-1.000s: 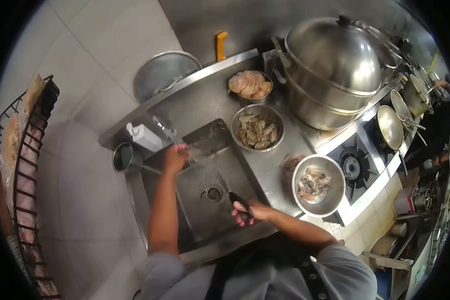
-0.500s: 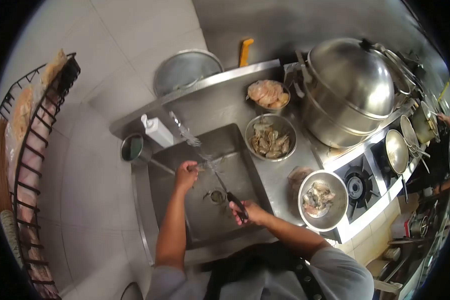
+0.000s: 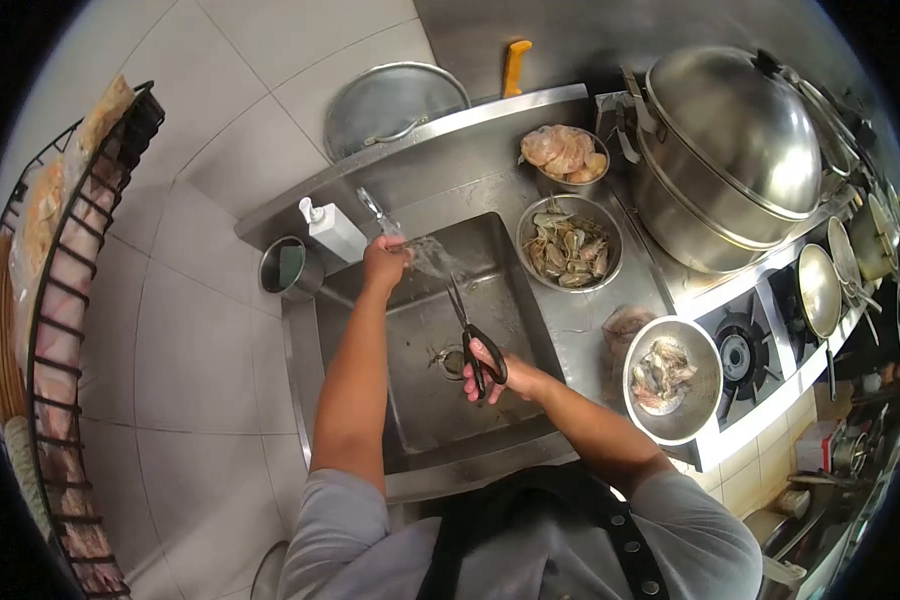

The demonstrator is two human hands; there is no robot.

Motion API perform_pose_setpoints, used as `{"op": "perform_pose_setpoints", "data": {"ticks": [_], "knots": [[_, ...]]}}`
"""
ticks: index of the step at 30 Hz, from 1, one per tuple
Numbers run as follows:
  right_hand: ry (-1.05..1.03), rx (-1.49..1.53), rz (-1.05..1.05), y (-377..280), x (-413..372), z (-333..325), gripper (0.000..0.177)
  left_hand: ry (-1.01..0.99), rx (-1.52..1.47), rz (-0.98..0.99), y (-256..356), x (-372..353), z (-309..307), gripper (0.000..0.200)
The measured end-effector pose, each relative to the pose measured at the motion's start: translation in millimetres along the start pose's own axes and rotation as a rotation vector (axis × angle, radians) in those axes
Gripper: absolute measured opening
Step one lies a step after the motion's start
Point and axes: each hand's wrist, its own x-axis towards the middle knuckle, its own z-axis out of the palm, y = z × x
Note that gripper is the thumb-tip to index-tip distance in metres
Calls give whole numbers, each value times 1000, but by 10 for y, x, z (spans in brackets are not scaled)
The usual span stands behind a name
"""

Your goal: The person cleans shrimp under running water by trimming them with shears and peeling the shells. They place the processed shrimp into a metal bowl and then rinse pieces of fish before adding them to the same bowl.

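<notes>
My right hand (image 3: pixel 490 375) grips black-handled scissors (image 3: pixel 472 345) above the sink (image 3: pixel 410 430), with the blades pointing away from me and slightly apart. Beside the running faucet (image 3: pixel 372 205), my left hand (image 3: pixel 385 263) is closed, its fingertips at the splashing water (image 3: pixel 430 258). What it holds, if anything, is too blurred to name. A steel bowl of raw whole shrimp (image 3: pixel 570 248) stands to the right of the sink. Closer to me, another steel bowl (image 3: pixel 712 395) contains pale, wet shrimp-like pieces (image 3: pixel 662 375). Small dark scraps lie around the drain (image 3: pixel 451 362).
Behind the shrimp bowl is a container of pale raw meat (image 3: pixel 565 152). A large domed steamer pot (image 3: pixel 730 150) stands beside a gas burner (image 3: pixel 738 350). A white pump bottle (image 3: pixel 335 232) and a metal pot (image 3: pixel 290 268) are at the sink's left; a wire rack (image 3: pixel 60 330) stands farther left.
My left hand has moved up to the faucet's water, which now splashes around the fingers. The scissors have turned more upright and their blades have parted. The whole view has shifted slightly.
</notes>
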Motion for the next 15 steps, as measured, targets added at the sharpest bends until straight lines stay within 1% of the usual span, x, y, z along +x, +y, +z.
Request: {"op": "perform_pose_setpoints", "data": {"ticks": [1, 3, 4, 5, 7, 8, 10, 11, 13, 15], "knots": [[9, -3, 3, -5, 23, -31, 81, -11, -84, -7, 46, 23, 28, 27], [25, 10, 13, 23, 59, -90, 80, -73, -60, -39, 175, -54, 38, 28], [8, -4, 21, 24, 88, -132, 79, -121, -42, -68, 187, -98, 42, 29], [-11, -22, 26, 6, 120, -165, 79, -126, -37, -71, 185, -145, 38, 29], [-20, -22, 33, -23, 163, -190, 80, -222, 21, -35, 110, -255, -14, 30], [-45, -8, 23, -9, 215, -215, 81, -220, 27, -44, 72, -301, -43, 30], [-74, 13, 13, -28, 283, -237, 83, -310, 107, 37, 60, -402, -89, 29], [-64, 16, 25, -43, 317, -252, 84, -309, 110, 29, 56, -459, -106, 29], [-74, 38, 15, -65, 362, -269, 84, -405, 137, 131, 35, -532, -142, 27], [-77, 38, 7, -85, 356, -276, 81, -410, 95, 113, 16, -575, -177, 26]]}}
